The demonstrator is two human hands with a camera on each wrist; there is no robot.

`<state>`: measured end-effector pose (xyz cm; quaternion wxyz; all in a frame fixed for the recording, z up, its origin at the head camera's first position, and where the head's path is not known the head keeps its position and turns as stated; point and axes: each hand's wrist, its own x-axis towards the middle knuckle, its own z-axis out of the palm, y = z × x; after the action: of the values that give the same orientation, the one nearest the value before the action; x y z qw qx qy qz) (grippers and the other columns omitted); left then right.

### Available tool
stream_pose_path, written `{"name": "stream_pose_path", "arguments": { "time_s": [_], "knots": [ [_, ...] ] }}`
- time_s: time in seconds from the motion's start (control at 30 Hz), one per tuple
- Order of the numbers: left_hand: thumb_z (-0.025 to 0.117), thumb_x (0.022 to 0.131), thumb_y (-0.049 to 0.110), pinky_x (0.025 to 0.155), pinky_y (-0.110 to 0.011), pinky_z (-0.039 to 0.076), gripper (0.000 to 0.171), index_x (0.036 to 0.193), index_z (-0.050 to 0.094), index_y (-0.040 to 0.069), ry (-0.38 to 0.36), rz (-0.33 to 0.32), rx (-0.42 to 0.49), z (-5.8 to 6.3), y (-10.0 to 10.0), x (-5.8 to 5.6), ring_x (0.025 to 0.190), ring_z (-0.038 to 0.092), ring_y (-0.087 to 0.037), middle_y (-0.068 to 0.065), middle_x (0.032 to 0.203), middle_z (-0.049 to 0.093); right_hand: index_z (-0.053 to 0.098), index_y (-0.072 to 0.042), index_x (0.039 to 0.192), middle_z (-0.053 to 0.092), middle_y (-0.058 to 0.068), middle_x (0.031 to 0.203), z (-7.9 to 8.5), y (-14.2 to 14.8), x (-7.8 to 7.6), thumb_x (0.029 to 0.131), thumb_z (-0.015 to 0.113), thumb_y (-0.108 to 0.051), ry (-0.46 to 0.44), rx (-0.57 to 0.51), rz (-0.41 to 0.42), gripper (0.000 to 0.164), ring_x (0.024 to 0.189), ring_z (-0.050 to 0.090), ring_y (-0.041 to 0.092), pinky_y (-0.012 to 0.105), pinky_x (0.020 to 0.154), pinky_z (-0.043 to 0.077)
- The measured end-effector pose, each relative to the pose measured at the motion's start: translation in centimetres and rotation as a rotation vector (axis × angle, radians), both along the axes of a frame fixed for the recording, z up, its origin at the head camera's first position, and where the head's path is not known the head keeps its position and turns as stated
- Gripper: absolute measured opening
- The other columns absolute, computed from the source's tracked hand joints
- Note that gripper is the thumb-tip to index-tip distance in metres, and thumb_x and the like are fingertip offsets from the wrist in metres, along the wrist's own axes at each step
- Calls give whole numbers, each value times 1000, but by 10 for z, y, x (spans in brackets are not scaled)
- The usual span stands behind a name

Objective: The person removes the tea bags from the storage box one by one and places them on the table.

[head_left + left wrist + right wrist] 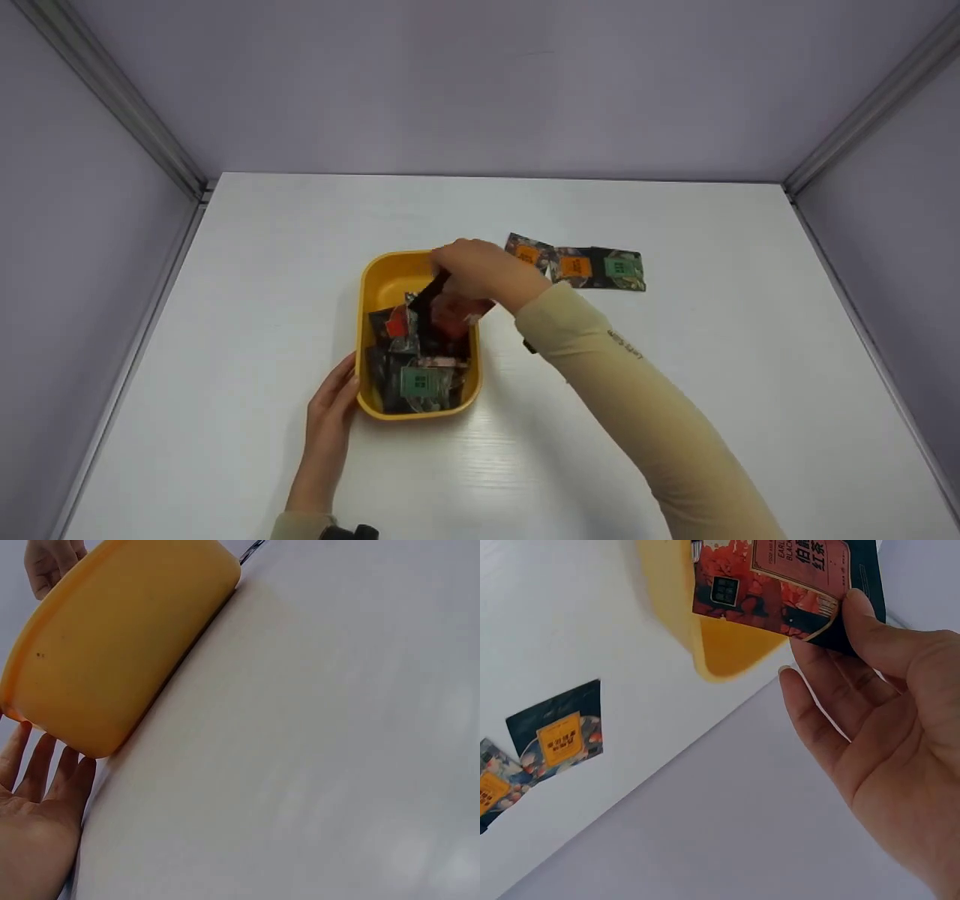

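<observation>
My right hand (487, 271) pinches a dark tea sachet with a red printed front (769, 577) between thumb and fingers, over the yellow plastic bin (363, 330). Inside the bin lie several more tea sachets, among them one with a green label (418, 382) at the near end and one with a red label (396, 322). My left hand (330, 412) touches the bin's near left corner. In the left wrist view its fingers (37, 769) reach out fairly straight against the yellow wall.
Right of the bin, toward the back of the white table (247, 300), lie tea sachets: two with orange labels (575, 267), one of them tilted, and one with a green label (619, 268). Pale panels (480, 90) enclose the table at the back and both sides.
</observation>
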<state>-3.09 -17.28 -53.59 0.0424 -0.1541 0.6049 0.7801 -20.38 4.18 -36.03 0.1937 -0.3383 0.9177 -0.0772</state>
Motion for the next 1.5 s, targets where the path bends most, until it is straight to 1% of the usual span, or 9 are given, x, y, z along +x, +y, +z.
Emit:
{"name": "stream_pose_path", "arguments": {
  "time_s": [0.1, 0.27, 0.5, 0.7, 0.87, 1.0, 1.13, 1.3, 1.5],
  "knots": [
    [57, 101, 35, 113, -25, 33, 55, 150, 42, 15, -1, 5, 1, 0, 0, 0, 139, 35, -9, 6, 153, 39, 64, -6, 121, 65, 11, 117, 8, 22, -15, 99, 59, -11, 6, -30, -87, 23, 108, 59, 26, 39, 96, 49],
    [57, 101, 37, 113, -24, 33, 56, 150, 41, 16, -15, 5, -10, 0, -1, 2, 139, 36, -7, 6, 153, 38, 63, -5, 118, 64, 13, 116, 16, 67, -38, 99, 56, -12, -1, -102, -230, 22, 107, 58, 27, 43, 98, 46],
    [56, 101, 35, 112, -24, 34, 54, 150, 42, 15, 1, 22, -13, 1, -3, 3, 138, 38, -8, 5, 153, 39, 62, 4, 115, 63, 22, 115, 12, 142, -59, 98, 56, -7, -26, -190, -362, 21, 107, 56, 34, 50, 98, 44],
    [58, 101, 35, 111, -24, 34, 55, 150, 42, 15, 2, 26, -4, 0, 0, 5, 138, 37, -9, 5, 153, 39, 57, 12, 119, 58, 31, 117, -3, 209, -64, 99, 54, -5, -53, -182, -465, 26, 109, 55, 43, 56, 96, 44],
    [57, 101, 32, 112, -23, 34, 54, 149, 43, 13, 19, 27, 13, -1, 2, 4, 139, 37, -10, 3, 153, 40, 53, 16, 122, 55, 36, 118, -18, 265, -60, 100, 52, -6, -70, -178, -516, 31, 108, 53, 46, 59, 93, 44],
    [57, 101, 32, 111, -23, 34, 52, 148, 44, 14, 25, 22, 13, 0, 2, 1, 138, 38, -9, 5, 152, 41, 52, 17, 123, 55, 37, 116, -31, 300, -59, 101, 53, -7, -56, -180, -543, 32, 105, 54, 46, 59, 89, 45],
    [57, 101, 34, 111, -23, 35, 53, 148, 44, 15, 21, 22, 2, 1, 4, -2, 137, 38, -8, 6, 152, 41, 51, 17, 124, 54, 38, 116, -42, 325, -63, 101, 52, -8, -30, -180, -554, 34, 104, 53, 48, 60, 88, 45],
    [57, 101, 35, 111, -23, 34, 53, 149, 44, 16, 6, 25, -16, 2, 5, -3, 138, 37, -7, 6, 152, 40, 51, 17, 124, 53, 40, 118, -58, 340, -70, 101, 53, -9, -12, -193, -574, 35, 109, 51, 51, 63, 92, 42],
    [58, 100, 36, 113, -25, 33, 54, 149, 44, 16, 0, 25, -27, 2, 1, 1, 138, 38, -8, 6, 152, 40, 52, 16, 124, 54, 39, 119, -82, 335, -73, 99, 52, -9, 42, -200, -691, 35, 111, 52, 52, 63, 95, 43]
  ]
}}
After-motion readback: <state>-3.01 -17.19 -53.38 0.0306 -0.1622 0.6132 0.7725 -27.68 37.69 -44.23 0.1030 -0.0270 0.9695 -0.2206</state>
